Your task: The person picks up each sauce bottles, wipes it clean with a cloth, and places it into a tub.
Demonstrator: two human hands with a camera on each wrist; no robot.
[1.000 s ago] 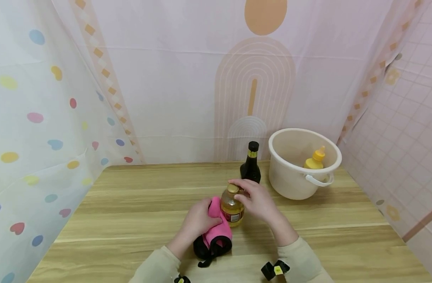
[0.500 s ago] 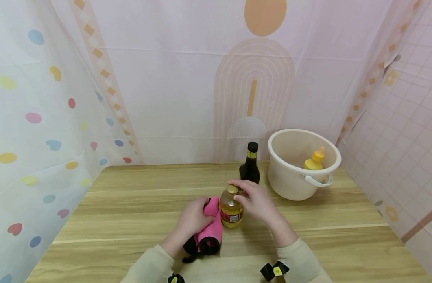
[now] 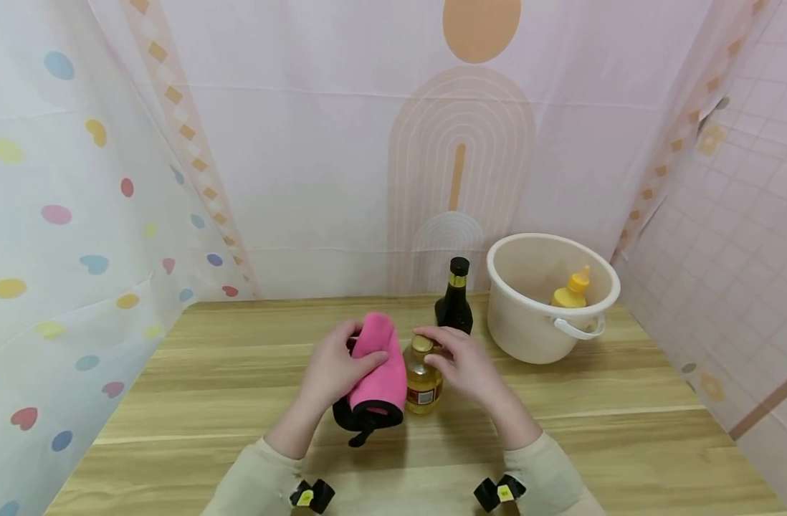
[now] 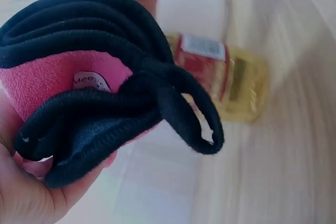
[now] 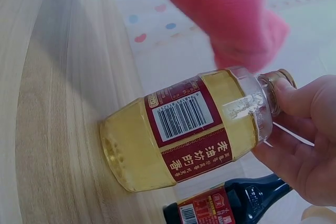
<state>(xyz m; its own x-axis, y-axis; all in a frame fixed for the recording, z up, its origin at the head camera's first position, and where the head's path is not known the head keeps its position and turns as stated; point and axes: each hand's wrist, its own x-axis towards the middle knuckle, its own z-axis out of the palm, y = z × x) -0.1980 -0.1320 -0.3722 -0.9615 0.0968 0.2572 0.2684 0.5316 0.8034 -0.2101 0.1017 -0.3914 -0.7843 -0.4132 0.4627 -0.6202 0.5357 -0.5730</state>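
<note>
Gripping fleecy pink black-trimmed cloth [image 3: 374, 365] with left hand [image 3: 332, 369] | pinching ribbed gold cap [image 5: 278, 85] of oil bottle [image 5: 184, 135] with right hand [image 3: 464, 362] | showing barcode only at right wrist

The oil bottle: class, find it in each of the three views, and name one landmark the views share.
Head: oil bottle at table centre, between both hands.
Left wrist: oil bottle upper middle, blurred, behind the pink cloth.
Right wrist: oil bottle at centre, cap held by the right hand.
Shared landmark: the pink cloth.
</note>
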